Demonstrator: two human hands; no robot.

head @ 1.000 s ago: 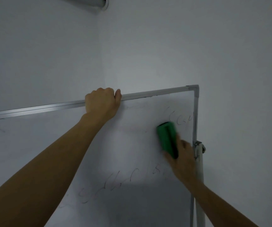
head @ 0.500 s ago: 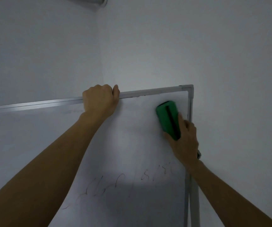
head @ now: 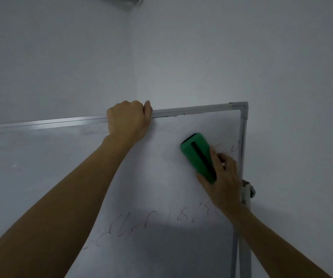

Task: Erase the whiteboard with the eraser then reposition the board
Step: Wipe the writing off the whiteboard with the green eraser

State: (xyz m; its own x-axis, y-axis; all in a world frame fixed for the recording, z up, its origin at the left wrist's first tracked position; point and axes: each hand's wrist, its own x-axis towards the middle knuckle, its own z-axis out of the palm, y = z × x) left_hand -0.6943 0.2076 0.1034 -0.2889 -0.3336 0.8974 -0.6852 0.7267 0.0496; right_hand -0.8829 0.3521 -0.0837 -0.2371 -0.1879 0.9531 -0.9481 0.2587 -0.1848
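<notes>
I'm looking into the corner of a bare, pale grey room, where two walls (head: 201,57) meet and the end of a pipe (head: 121,1) shows at the very top edge. Below that stands the whiteboard (head: 41,177), its metal-framed top rail running slightly uphill to the right-hand corner, with the stand post (head: 245,199) showing just beside its right edge. The left hand (head: 128,119) sits on the top rail a little right of the middle of the view, its grip closed over the rail with fingers hooked behind and the thumb up at the front. The right hand (head: 221,183) is lower and near the board's right edge, its grip clamped on the lower end of the green eraser (head: 198,157), thumb on one side and fingers on the other. The eraser lies against the board, tilted with its free end up and to the left, below the top right corner. Faint reddish marks (head: 228,149) sit just right of it, touching the fingertips. Dark scribbled writing (head: 141,223) runs across the board lower down, between the two forearms.
</notes>
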